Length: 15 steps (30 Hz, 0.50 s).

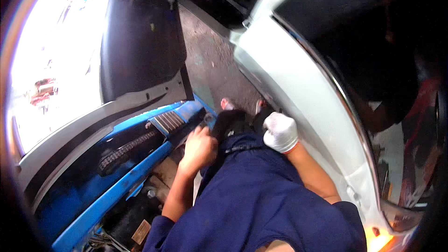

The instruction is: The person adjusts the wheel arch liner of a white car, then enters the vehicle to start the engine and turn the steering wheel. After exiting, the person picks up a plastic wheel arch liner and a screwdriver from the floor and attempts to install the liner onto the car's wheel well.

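Note:
My bare left hand is curled, fingers bent, beside the front end of a blue vehicle body. What it holds, if anything, is too blurred to make out. Just beyond its fingers are a slatted panel and a small round grey part. On the other side of my body, my right hand wears a white knit glove and is closed like a fist. Its palm side is hidden, so I cannot see anything in it. It hangs close to a white car's side.
A blue beam runs along the left, with dark engine-bay parts below it. A dark panel stands raised at the upper left. My feet stand on the stained concrete floor in the narrow gap between the vehicles.

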{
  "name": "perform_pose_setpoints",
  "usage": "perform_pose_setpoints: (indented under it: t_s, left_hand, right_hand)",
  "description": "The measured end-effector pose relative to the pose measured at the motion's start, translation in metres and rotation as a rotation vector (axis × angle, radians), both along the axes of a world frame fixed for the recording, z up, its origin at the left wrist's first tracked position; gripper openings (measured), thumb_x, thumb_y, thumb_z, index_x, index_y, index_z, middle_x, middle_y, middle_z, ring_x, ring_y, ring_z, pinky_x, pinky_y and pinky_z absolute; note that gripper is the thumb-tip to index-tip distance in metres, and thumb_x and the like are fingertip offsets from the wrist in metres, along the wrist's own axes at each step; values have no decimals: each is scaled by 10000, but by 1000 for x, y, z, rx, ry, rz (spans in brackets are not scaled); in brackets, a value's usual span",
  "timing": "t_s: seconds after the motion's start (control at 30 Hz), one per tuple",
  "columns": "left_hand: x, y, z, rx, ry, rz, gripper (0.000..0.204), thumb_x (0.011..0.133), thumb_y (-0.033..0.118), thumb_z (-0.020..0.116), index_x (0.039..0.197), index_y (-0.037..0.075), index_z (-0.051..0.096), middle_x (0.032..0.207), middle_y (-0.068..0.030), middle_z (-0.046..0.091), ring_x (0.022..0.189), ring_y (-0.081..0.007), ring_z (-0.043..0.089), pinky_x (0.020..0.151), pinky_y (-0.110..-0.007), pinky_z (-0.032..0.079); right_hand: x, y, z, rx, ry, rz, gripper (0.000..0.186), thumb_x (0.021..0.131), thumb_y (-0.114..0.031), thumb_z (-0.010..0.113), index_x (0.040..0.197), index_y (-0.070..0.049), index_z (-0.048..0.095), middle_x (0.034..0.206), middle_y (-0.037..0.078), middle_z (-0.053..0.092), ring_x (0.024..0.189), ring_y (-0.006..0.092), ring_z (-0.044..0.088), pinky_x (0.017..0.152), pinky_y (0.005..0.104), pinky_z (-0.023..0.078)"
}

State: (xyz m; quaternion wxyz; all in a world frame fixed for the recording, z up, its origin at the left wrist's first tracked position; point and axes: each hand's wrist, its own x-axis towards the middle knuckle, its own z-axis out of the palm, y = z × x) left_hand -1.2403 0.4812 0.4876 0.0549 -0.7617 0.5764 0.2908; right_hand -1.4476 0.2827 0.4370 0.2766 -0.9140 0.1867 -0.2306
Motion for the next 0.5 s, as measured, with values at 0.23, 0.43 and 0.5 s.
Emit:
perform_pose_setpoints:
  t_s: [0.23, 0.43, 0.5]
  left_hand:
    - [9, 55, 23, 36, -6, 373, 157, 645, 148, 685, 796, 126, 726, 847, -148, 605, 943, -364, 586, 817, -452, 505]
    - [20, 124, 9, 152, 53, 473, 166, 711, 193, 649, 811, 85, 728, 833, -181, 682, 917, -353, 636, 887, -449, 487]
    - [24, 138, 6, 211, 72, 527, 197, 704, 187, 641, 832, 74, 739, 865, -194, 687, 910, -346, 640, 890, -442, 478]
  right_hand:
    - [133, 34, 2, -44, -149, 271, 64, 666, -138, 592, 682, -117, 533, 658, 78, 541, 598, 276, 596, 535, 395, 486]
    - [207, 82, 18, 51, 4, 642, 80, 672, -162, 625, 730, -116, 596, 722, 99, 622, 659, 308, 657, 559, 438, 516]
    - [225, 104, 20, 122, -27, 735, 86, 671, -148, 636, 743, -104, 614, 727, 114, 636, 661, 321, 667, 557, 441, 526]
